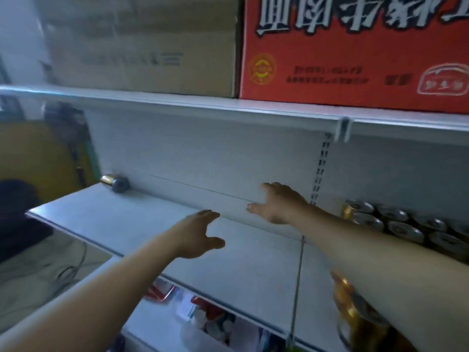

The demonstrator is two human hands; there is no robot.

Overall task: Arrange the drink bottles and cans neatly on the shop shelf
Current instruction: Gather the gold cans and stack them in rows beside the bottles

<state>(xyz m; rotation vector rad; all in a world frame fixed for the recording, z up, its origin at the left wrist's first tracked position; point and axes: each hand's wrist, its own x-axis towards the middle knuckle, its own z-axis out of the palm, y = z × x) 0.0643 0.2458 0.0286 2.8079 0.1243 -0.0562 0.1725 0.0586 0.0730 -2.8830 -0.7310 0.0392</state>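
Both my arms reach over the bare white shelf [106, 219]. My left hand [196, 236] hovers above its middle, fingers spread, holding nothing. My right hand [279, 204] is further back near the shelf's rear wall, fingers apart and empty. One can [115, 182] lies on its side at the far left back corner. Several gold cans [396, 223] with silver tops stand packed together on the neighbouring shelf section at the right. Another gold can [355, 308] shows blurred under my right forearm.
A brown carton [142, 44] and a red carton [355, 47] sit on the upper shelf [203, 105]. A slotted upright [321, 168] divides the sections. Packaged goods [203, 316] lie on the lower shelf. Floor and a dark object are at left.
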